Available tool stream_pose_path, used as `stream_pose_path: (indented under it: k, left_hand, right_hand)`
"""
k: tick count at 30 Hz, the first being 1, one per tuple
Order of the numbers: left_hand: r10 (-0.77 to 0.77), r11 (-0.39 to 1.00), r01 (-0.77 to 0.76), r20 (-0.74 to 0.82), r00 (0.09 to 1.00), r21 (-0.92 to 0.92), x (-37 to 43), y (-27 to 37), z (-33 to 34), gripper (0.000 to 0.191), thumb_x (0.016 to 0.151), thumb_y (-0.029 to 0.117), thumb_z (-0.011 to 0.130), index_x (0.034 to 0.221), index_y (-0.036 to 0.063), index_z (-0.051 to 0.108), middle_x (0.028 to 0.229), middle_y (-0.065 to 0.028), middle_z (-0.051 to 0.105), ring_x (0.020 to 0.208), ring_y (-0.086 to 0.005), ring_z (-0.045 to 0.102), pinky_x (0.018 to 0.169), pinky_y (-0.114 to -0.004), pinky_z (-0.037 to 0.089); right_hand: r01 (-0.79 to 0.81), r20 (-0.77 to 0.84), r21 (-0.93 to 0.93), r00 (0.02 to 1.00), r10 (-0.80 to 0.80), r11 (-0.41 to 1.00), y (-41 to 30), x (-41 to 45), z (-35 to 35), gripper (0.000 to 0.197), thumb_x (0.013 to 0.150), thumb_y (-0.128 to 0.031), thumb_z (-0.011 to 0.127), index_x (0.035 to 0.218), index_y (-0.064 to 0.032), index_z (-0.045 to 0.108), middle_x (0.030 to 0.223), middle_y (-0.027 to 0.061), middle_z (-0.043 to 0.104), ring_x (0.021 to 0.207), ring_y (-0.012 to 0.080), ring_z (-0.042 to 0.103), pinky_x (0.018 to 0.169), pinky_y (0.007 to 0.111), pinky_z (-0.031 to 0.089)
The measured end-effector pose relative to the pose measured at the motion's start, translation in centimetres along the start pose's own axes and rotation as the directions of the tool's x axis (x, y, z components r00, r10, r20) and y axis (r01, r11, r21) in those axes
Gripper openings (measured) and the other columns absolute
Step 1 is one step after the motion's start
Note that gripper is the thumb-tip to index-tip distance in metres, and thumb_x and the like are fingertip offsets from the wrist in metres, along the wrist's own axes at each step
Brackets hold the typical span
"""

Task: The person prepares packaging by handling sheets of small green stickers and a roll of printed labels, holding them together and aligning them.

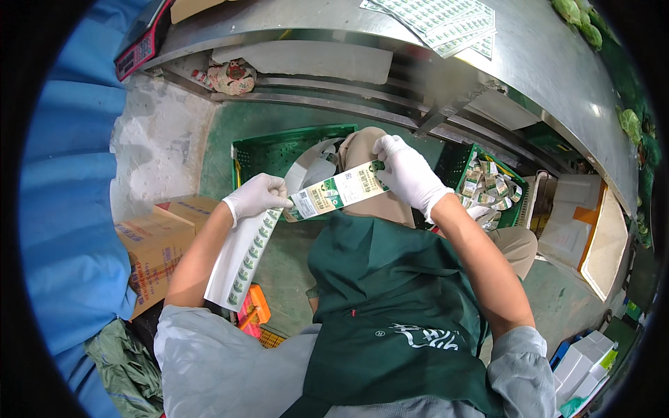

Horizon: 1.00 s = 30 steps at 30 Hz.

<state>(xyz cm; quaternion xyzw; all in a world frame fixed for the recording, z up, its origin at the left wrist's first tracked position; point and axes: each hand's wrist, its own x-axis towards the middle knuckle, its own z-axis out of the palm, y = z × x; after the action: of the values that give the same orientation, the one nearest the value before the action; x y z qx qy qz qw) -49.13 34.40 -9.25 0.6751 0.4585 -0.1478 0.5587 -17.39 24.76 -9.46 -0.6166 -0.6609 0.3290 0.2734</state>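
Stretched between my gloved hands above my lap is a strip of printed labels (339,191) in green, white and tan. My left hand (258,197) pinches its left end between thumb and fingers. From under the same hand hangs a white sheet of small round green stickers (245,258), running down along my left forearm. My right hand (410,170) grips the right end of the strip, slightly higher than the left. White gloves cover both hands. Below the strip, a green plastic crate (261,159) stands on the floor with pale strip material at its right side.
Another green crate (517,217) at right holds many curled label pieces (488,183). Sticker sheets (444,23) lie on the steel table (313,18). Cardboard boxes (157,240) stand at left beside a blue curtain (73,209). A white foam box (569,219) is at right.
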Motion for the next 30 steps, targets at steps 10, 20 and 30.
stream_pose_path:
  k: [10, 20, 30]
  left_hand:
    - [-0.014, 1.000, 0.014, 0.000, 1.000, -0.016, 0.0, -0.4, -0.3, 0.025, 0.081, 0.012, 0.073, 0.069, 0.0055, 0.052, 0.061, 0.0063, 0.047, 0.057, -0.0019, 0.039, 0.050, -0.021, 0.032]
    - [-0.117, 0.862, 0.175, -0.150, 0.982, 0.475, 0.6, -4.3, -3.9, 0.027, 0.072, 0.026, 0.075, 0.072, 0.0037, 0.061, 0.065, -0.0123, 0.061, 0.061, -0.0236, 0.059, 0.061, -0.035, 0.046]
    - [0.253, 0.939, -0.337, -0.530, 0.810, -0.068, 1.1, 9.1, -1.6, 0.019, 0.088, 0.016, 0.063, 0.098, 0.0000, 0.067, 0.077, 0.0039, 0.060, 0.070, -0.0020, 0.051, 0.065, -0.019, 0.042]
  right_hand:
    - [-0.389, 0.041, -0.253, 0.910, 0.412, 0.886, 0.3, -0.8, -2.5, 0.056, 0.070, -0.046, 0.078, 0.091, 0.0015, 0.059, 0.087, 0.0194, 0.066, 0.079, 0.0353, 0.065, 0.071, 0.038, 0.051]
    - [-0.503, 0.367, 0.489, 0.860, 0.355, 0.712, -1.5, -7.9, -2.1, 0.036, 0.084, -0.019, 0.069, 0.110, 0.0039, 0.059, 0.071, 0.0087, 0.062, 0.063, 0.0166, 0.061, 0.063, 0.029, 0.050]
    - [-0.114, -0.030, 0.359, 0.991, 0.134, 0.926, -3.3, -7.0, 1.0, 0.036, 0.083, -0.019, 0.066, 0.114, 0.0001, 0.061, 0.087, 0.0151, 0.065, 0.080, 0.0268, 0.063, 0.074, 0.034, 0.050]
